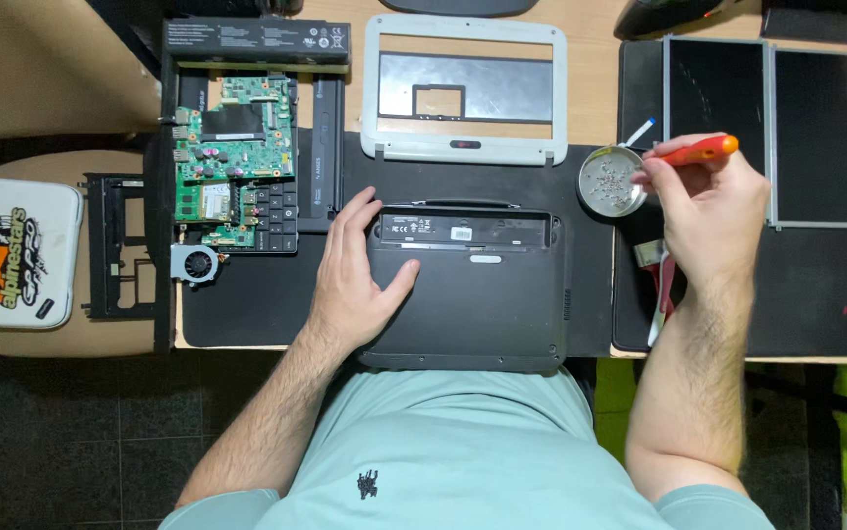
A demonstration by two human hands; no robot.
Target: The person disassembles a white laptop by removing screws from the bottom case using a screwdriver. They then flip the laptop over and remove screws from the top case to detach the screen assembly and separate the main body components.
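Lying bottom-up on a dark desk mat [276,304], just in front of the person's torso, is a small black laptop base [467,290]. The left hand [355,280] rests flat on its left part, fingers spread and lightly apart, thumb pointing right toward the middle; it grips nothing.

The right hand [703,201] hovers to the right of the base, fingers pinched together on a screwdriver with an orange handle [700,150], which lies roughly level. Its fingertips sit over the right rim of a small round metal dish [608,182] holding tiny screws.

Beyond the base: a white screen bezel frame [464,88], flat on the desk. Far left: a green circuit board [232,162] with a small round fan [195,263] at its near corner, and a long black battery pack [256,41] above it. Far right: two dark display panels [767,128] side by side. At the left edge, a white zip case [13,250] lies on a stool.
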